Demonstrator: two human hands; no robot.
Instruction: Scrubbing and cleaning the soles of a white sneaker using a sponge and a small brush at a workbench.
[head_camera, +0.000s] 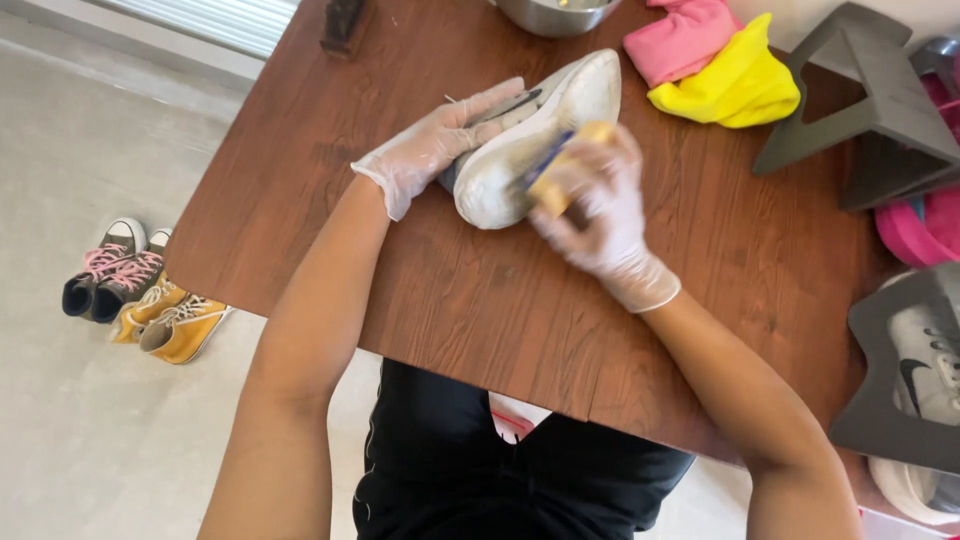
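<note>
A white shoe (560, 110) lies on its side on the brown wooden table (470, 300), its pale sole facing me. My left hand (440, 140), in a clear glove, grips the shoe along its upper edge and holds it steady. My right hand (600, 215), also gloved, is closed around a small brush with a tan wooden back and a blue part (560, 170), pressed against the sole. The right hand is blurred.
A pink cloth (685, 35) and a yellow cloth (735, 80) lie at the back right beside grey shoe stands (870, 110). A metal bowl (550, 15) sits at the far edge. Another white shoe (925, 375) rests right. Two pairs of sneakers (140, 295) stand on the floor.
</note>
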